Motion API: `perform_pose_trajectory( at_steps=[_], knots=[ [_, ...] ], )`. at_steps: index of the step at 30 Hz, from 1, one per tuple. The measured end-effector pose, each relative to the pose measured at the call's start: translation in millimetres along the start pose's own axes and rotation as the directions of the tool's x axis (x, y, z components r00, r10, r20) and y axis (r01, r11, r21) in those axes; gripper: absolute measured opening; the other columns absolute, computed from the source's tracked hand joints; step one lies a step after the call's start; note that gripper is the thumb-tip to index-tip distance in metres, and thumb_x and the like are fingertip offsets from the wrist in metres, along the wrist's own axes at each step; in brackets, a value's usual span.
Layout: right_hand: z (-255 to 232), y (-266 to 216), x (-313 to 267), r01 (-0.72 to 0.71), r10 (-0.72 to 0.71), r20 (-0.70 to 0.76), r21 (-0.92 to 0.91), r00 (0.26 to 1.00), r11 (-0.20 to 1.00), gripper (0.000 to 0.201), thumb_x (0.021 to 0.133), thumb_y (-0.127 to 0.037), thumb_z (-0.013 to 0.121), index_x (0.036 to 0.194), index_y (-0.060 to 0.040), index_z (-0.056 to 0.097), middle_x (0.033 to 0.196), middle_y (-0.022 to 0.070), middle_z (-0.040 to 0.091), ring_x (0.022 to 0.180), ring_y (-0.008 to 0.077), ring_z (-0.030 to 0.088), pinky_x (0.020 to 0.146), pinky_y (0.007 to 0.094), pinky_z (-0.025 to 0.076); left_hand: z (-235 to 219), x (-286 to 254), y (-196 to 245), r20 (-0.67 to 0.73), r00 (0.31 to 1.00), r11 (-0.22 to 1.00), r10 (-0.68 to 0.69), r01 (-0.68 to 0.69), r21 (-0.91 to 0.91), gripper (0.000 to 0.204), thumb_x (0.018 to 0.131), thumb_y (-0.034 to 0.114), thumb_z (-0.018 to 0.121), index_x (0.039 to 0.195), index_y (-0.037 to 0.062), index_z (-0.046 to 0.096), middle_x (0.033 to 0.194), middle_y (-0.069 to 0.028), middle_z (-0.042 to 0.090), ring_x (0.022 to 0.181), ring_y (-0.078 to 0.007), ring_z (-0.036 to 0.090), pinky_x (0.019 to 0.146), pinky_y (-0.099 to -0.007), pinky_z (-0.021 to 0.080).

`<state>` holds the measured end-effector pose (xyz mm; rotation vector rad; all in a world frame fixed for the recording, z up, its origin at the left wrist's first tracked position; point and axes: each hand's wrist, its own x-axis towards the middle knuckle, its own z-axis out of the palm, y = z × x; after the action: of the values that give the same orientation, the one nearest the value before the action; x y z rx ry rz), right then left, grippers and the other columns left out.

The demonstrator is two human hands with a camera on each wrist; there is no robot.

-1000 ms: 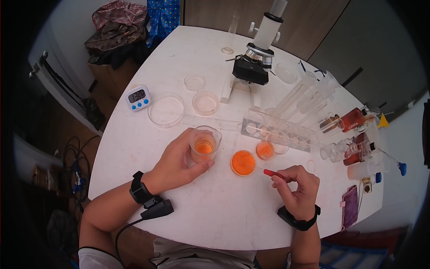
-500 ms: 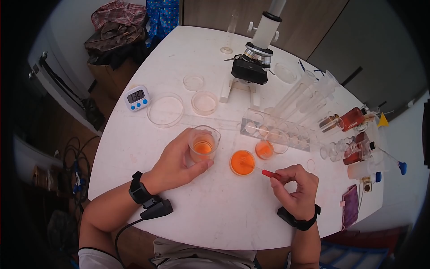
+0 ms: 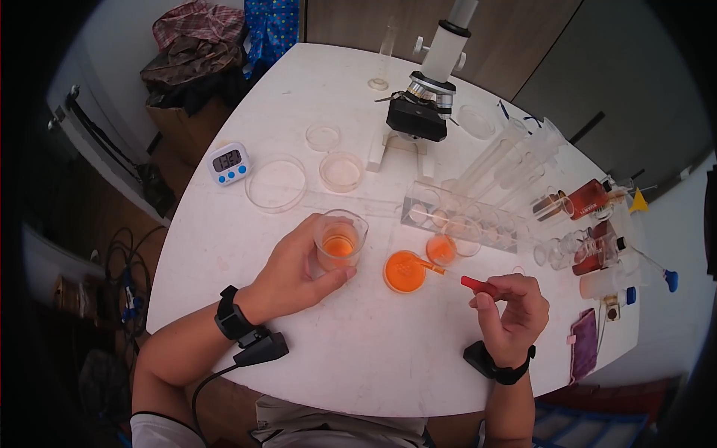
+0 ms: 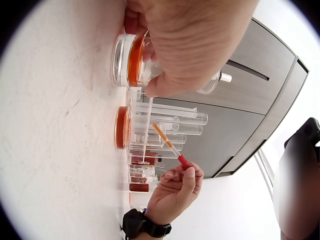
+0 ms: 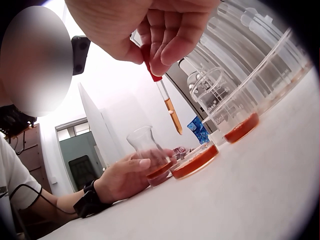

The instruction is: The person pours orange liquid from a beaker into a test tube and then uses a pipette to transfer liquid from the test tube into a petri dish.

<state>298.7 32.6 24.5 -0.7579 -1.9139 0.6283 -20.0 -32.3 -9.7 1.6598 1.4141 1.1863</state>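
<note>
My left hand [image 3: 291, 269] grips a glass beaker [image 3: 341, 224] low on the table, with orange liquid in its bottom. Between thumb and fingers, my right hand [image 3: 514, 313] pinches the red rubber bulb of a glass dropper [image 5: 172, 115]. Orange liquid fills the lower part of its tube. The dropper slants down to the left, its tip above the tabletop near a petri dish [image 3: 404, 272] of orange liquid. Just behind that dish stands a small marked beaker [image 5: 242, 129], also with orange liquid at its bottom.
A clear rack [image 3: 459, 216] with glass tubes lies behind the small beaker. The microscope [image 3: 418, 112] stands at the back. Glass dishes [image 3: 342, 172] and a timer [image 3: 230, 163] sit at left; bottles [image 3: 588, 200] and glassware crowd the right.
My right hand has moved right and lifted the dropper out of the orange petri dish. Orange liquid now shows in its tube. The left hand and beaker have hardly moved.
</note>
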Motion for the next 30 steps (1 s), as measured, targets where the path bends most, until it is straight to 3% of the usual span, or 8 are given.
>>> perform_pose_trajectory(
  at_steps=[8, 10, 14, 30],
  knots=[
    [-3, 5, -5, 0.012, 0.006, -0.176, 0.1, 0.984, 0.995, 0.022, 0.092, 0.006, 0.073, 0.111, 0.0055, 0.062, 0.092, 0.0126, 0.072, 0.073, 0.017, 0.074, 0.068, 0.0249, 0.058, -1, 0, 0, -0.002, 1.0, 1.0, 0.0, 0.0, 0.001, 0.053, 0.089, 0.014, 0.079, 0.135, 0.0009, 0.057, 0.125, -0.0149, 0.063, 0.118, -0.0275, 0.063, 0.103, -0.0374, 0.048],
    [-3, 3, -4, -0.026, 0.058, -0.265, 0.121, 0.962, 0.992, 0.022, 0.094, 0.004, 0.072, 0.113, 0.0049, 0.06, 0.092, 0.0119, 0.071, 0.073, 0.0161, 0.073, 0.069, 0.0241, 0.057, -1, 0, -1, 0.005, 1.0, 1.0, 0.001, -0.001, -0.007, 0.053, 0.089, 0.014, 0.079, 0.135, 0.0007, 0.057, 0.125, -0.0151, 0.063, 0.117, -0.0275, 0.063, 0.103, -0.0373, 0.048],
    [-4, -2, 2, -0.116, 0.14, -0.309, 0.094, 0.94, 0.989, 0.02, 0.096, 0.004, 0.069, 0.114, 0.0039, 0.059, 0.091, 0.0112, 0.071, 0.072, 0.0137, 0.07, 0.068, 0.0239, 0.056, -1, 1, 0, -0.004, 1.0, 1.0, 0.015, -0.015, 0.004, 0.052, 0.089, 0.015, 0.079, 0.135, 0.0008, 0.057, 0.124, -0.0151, 0.063, 0.116, -0.0275, 0.063, 0.103, -0.0371, 0.048],
    [-4, 2, 5, -0.147, 0.17, -0.273, 0.103, 0.947, 0.984, 0.011, 0.097, 0.006, 0.069, 0.104, 0.004, 0.061, 0.088, 0.0112, 0.071, 0.071, 0.0125, 0.069, 0.068, 0.024, 0.057, 0, -1, -2, -0.006, 1.0, 1.0, 0.009, -0.009, -0.006, 0.051, 0.09, 0.014, 0.079, 0.134, 0.0019, 0.057, 0.123, -0.0143, 0.063, 0.115, -0.0273, 0.063, 0.102, -0.037, 0.049]
  ],
)
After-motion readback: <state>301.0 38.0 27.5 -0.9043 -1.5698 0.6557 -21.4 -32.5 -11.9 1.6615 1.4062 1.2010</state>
